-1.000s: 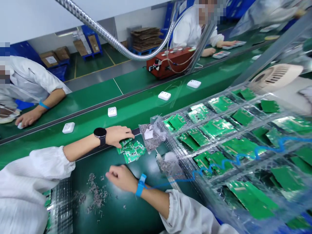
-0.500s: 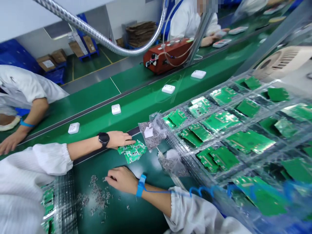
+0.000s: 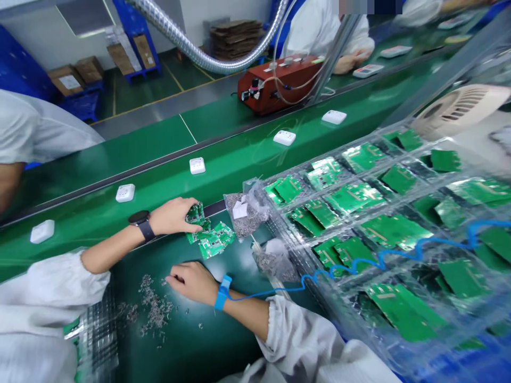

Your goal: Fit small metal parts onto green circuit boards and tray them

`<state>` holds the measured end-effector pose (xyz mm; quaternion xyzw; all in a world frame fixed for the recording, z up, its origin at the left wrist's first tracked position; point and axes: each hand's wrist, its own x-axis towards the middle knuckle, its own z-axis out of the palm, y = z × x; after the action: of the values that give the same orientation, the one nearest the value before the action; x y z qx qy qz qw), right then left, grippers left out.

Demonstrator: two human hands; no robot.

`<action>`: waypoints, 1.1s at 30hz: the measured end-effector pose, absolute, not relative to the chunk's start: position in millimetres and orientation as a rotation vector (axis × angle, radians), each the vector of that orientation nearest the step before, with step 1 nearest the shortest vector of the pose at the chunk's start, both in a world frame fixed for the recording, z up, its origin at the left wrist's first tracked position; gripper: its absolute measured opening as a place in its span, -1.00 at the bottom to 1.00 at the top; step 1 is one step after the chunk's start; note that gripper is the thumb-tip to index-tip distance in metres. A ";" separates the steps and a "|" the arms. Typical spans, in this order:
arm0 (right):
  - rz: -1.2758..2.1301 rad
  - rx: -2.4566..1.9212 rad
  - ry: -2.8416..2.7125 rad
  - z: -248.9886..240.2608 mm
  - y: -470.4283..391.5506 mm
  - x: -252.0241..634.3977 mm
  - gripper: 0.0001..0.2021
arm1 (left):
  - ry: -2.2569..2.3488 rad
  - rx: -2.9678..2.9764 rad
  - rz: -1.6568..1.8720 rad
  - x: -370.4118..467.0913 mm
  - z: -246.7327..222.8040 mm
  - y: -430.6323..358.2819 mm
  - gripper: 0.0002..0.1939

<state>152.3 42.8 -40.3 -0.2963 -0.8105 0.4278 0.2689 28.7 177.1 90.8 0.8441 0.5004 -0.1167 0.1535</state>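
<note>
My left hand [image 3: 171, 215], with a dark watch on its wrist, is closed on a green circuit board [image 3: 195, 213] tilted up off the table. Just below and right of it, more circuit boards [image 3: 217, 240] lie overlapping on the dark green tabletop. My right hand [image 3: 194, 282], wearing a blue wrist strap [image 3: 223, 292], rests on the table with its fingers curled together; whatever is in them, if anything, is hidden. Small metal parts [image 3: 155, 311] lie scattered to the left of that hand.
Two plastic bags of small parts [image 3: 245, 218] lie beside clear compartment trays [image 3: 315, 247] of circuit boards on the right. Another tray [image 3: 99, 340] sits lower left. White square devices [image 3: 197, 165] line the green conveyor. A coiled blue cord [image 3: 359, 263] crosses the trays. Co-workers sit opposite.
My left hand has moved left and now grips a circuit board, lifted on edge from the pile. My right hand stays curled near the loose parts. The white devices have shifted right along the conveyor.
</note>
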 end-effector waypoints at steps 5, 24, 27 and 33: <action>1.184 -0.797 -2.161 -39.4 41.4 152.9 -0.71 | 1.431 2.539 -0.558 26.2 72.3 171.6 -0.23; 1.216 -0.775 -2.185 -39.5 42.6 154.4 -0.72 | 1.862 2.133 -0.692 60.3 49.8 180.9 -0.25; 1.207 -0.769 -2.185 -40.1 43.0 154.1 -0.72 | 1.849 2.150 -0.703 60.4 48.4 181.7 -0.26; 1.220 -0.758 -2.156 -43.0 43.4 153.4 -0.71 | 1.839 2.159 -0.610 58.2 48.9 179.5 -0.30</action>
<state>153.4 43.4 -43.0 -0.2814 -0.8008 0.4532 0.2722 58.2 179.5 48.9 0.7388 0.6293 -0.2089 0.1202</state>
